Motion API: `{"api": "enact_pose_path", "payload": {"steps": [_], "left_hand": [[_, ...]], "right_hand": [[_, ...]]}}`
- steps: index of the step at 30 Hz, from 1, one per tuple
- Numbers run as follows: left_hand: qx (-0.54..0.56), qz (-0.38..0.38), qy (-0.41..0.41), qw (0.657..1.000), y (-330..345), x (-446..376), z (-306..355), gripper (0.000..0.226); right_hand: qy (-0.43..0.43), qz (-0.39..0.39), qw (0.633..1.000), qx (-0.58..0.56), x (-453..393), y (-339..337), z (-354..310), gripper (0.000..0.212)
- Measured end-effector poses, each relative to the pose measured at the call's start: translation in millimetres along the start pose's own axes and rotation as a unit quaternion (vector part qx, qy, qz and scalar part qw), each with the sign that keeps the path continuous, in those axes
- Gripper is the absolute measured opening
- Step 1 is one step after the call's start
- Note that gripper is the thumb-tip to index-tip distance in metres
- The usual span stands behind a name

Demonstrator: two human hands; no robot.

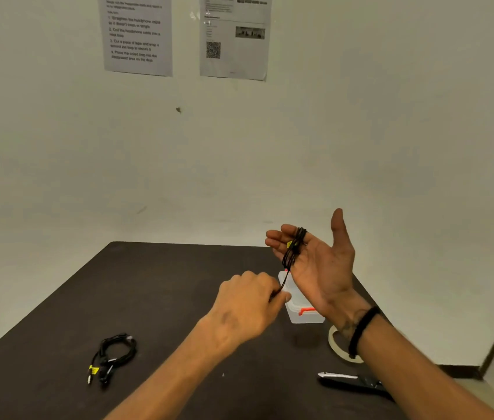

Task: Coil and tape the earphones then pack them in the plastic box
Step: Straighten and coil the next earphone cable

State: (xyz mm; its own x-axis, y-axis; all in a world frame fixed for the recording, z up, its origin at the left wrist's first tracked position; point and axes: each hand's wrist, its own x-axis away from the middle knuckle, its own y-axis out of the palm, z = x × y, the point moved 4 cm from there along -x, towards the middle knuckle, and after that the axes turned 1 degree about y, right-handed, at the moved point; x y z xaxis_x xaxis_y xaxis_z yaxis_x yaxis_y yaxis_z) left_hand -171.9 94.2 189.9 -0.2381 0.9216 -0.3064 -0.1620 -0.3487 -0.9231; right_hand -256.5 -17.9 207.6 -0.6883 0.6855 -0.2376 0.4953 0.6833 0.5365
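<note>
Head view: my right hand (315, 262) is raised palm-up, fingers straight, with the black earphones (294, 248) coiled around them. My left hand (251, 301) pinches the cable's loose end just below, over the plastic box (303, 315) on the table (163, 283).

Above the table (154, 286), the right hand (315, 262) rises with earphone cable (294, 247) wound around its fingers; the left hand (251, 304) pinches its tail, near-left. Behind them stands the plastic box (303, 313); tape roll (338, 344) and scissors (351, 381) lie near-right, coiled earphones (112, 356) near-left.
</note>
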Motion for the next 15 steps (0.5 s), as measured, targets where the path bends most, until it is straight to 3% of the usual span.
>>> {"api": "enact_pose_path", "payload": {"steps": [3,6,9,15], "left_hand": [[-0.079,0.004,0.009,0.997,-6.2,-1.7,5.9,0.033],[-0.09,0.026,0.018,0.995,-21.2,-4.8,9.4,0.027],[-0.04,0.06,0.024,0.997,-35.2,-10.9,6.0,0.017],[0.105,0.107,0.008,0.989,-42.1,-22.9,-17.0,0.009]], "right_hand": [[0.01,0.014,0.999,0.035,1.4,-6.5,8.4,0.093],[0.017,0.015,0.995,0.102,5.8,-10.1,15.8,0.096],[0.046,-0.017,0.988,0.148,9.4,-12.2,25.2,0.098],[0.062,-0.082,0.949,0.299,16.4,-2.7,41.7,0.082]]}}
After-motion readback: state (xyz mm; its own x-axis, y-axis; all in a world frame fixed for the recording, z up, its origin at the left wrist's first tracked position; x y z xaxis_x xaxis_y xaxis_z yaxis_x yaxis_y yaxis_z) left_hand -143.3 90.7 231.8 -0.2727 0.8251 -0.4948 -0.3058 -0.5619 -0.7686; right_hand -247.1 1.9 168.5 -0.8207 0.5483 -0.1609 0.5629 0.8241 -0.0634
